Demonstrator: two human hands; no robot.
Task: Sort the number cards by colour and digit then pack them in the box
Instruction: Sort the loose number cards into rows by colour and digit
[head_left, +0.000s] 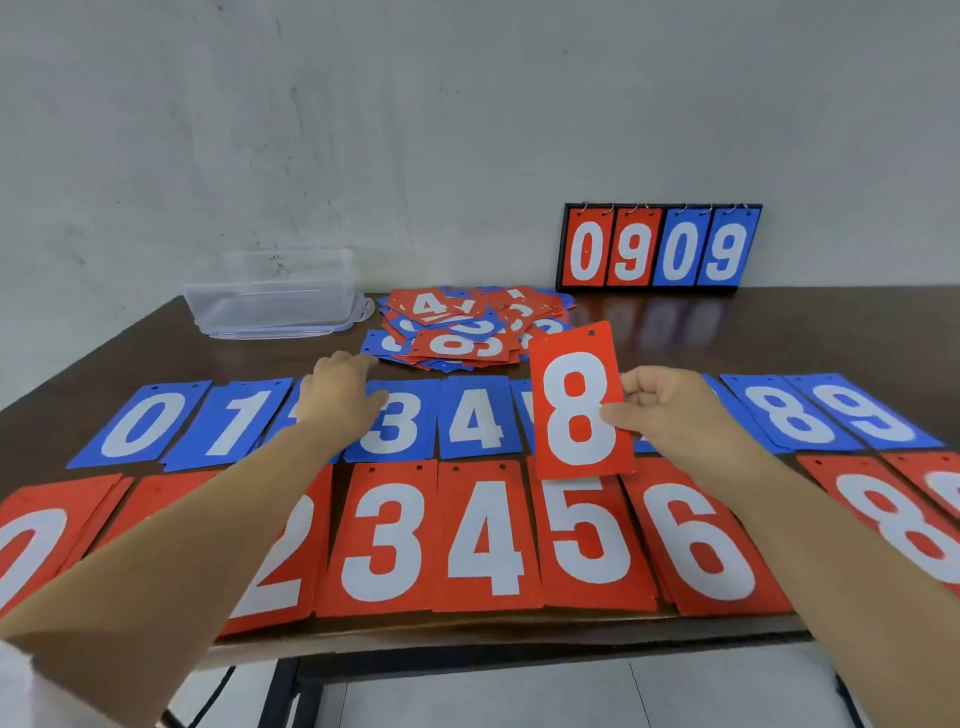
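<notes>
One thin, flat red card (579, 405), rectangular and matte, printed with a bold white 8 and punched with a small hole near its top edge. Pinched at its right side between thumb and curled fingers of right hand (670, 410). Held upright and slightly tilted above the laid-out cards, hiding part of a blue card behind it and the top of the red 5. Right forearm in from lower right, crossing between red 6 and red 8.

Left hand (340, 392) stretched forward, palm down, over the gap between blue 1 and blue 3; fingers loosely bent, gripping nothing, tips close to the near-left edge of the loose pile (467, 327); contact unclear.

Laid flat in a blue row (475, 415): 0, 1, 3, 4, 8, 9 readable. Nearer, in a red row (485, 535): 0, 2, 3, 4, 5, 6, 8 readable, several in small stacks. Red and blue mixed in the heap behind.

Far left, a clear plastic box (270, 291), rectangular with rounded corners, seated on its lid. Far right, a black-framed scoreboard (657, 247) with ring-hung cards reading 0 9 0 9, two red and two blue. All on a glossy dark brown table (779, 322) against a scuffed grey wall (467, 104).
</notes>
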